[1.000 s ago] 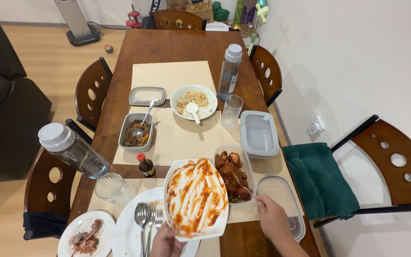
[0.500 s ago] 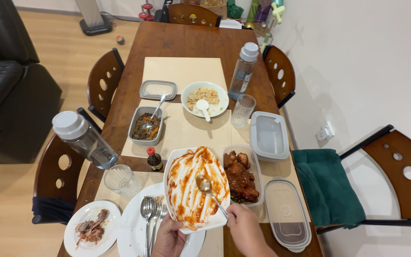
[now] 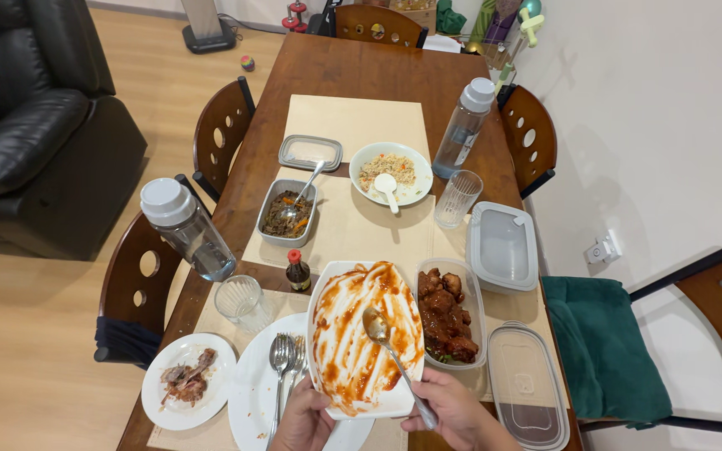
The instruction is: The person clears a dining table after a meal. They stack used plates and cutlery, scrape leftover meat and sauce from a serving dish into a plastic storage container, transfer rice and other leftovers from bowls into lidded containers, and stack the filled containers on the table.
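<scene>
While the left hand (image 3: 304, 420) tilts the sauce-smeared plate (image 3: 361, 334), the right hand (image 3: 453, 412) scrapes with a spoon (image 3: 390, 349)

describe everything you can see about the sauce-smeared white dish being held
The white dish is rectangular with rounded corners and a shallow raised rim, and looks like ceramic. Its inside is streaked with orange-red sauce and otherwise empty of food. It is lifted and tilted above a round white plate, beside a clear container of saucy meat. The left hand grips its near edge, and the right hand holds a metal spoon whose bowl rests on the smeared surface.
</scene>
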